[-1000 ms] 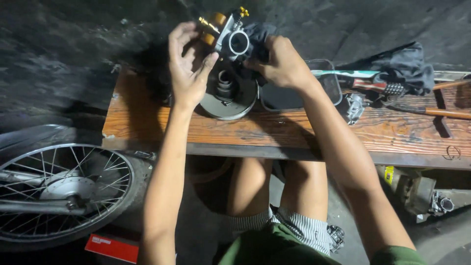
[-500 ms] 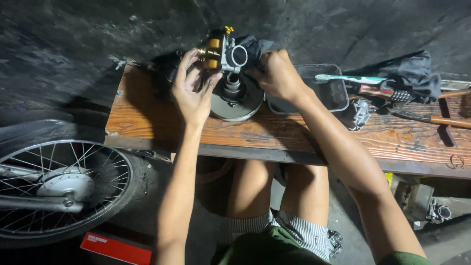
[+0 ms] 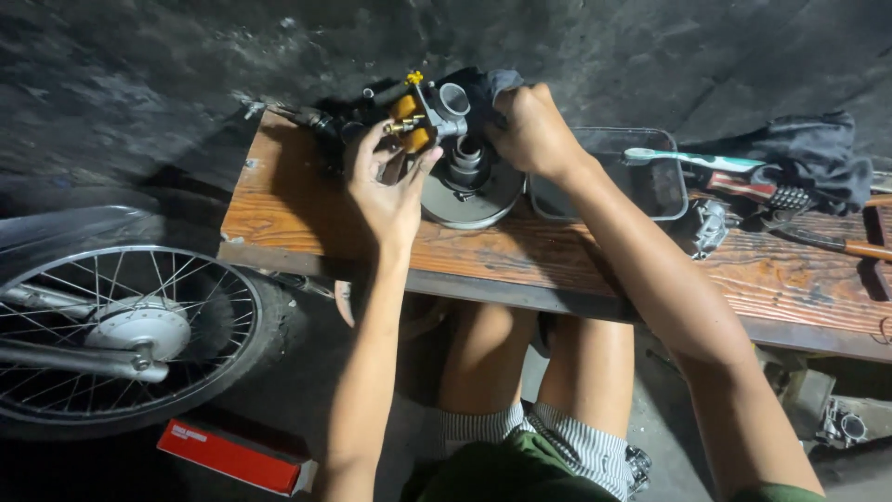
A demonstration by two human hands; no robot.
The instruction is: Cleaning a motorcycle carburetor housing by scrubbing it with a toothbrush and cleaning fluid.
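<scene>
A small metal carburetor [image 3: 429,113] with brass fittings and a round silver bore is held up above a wooden bench [image 3: 279,200]. My left hand [image 3: 388,184] grips it from below and the left, fingers around the brass parts. A dark cloth [image 3: 483,89] is pressed against the carburetor's right side by my right hand [image 3: 531,132]. Directly under both hands a round grey metal clutch-like disc [image 3: 472,186] with a raised hub rests on the bench.
A clear plastic tray [image 3: 641,181] sits right of the disc, with a toothbrush [image 3: 692,160], a dark rag [image 3: 808,153] and hand tools [image 3: 836,244] beyond. A spoked motorcycle wheel [image 3: 121,325] lies at lower left beside a red box [image 3: 237,455]. My knees are under the bench.
Both hands and the carburetor have turned a little, with the bore now facing more upward and right. The view has shifted slightly; the disc stays on the bench.
</scene>
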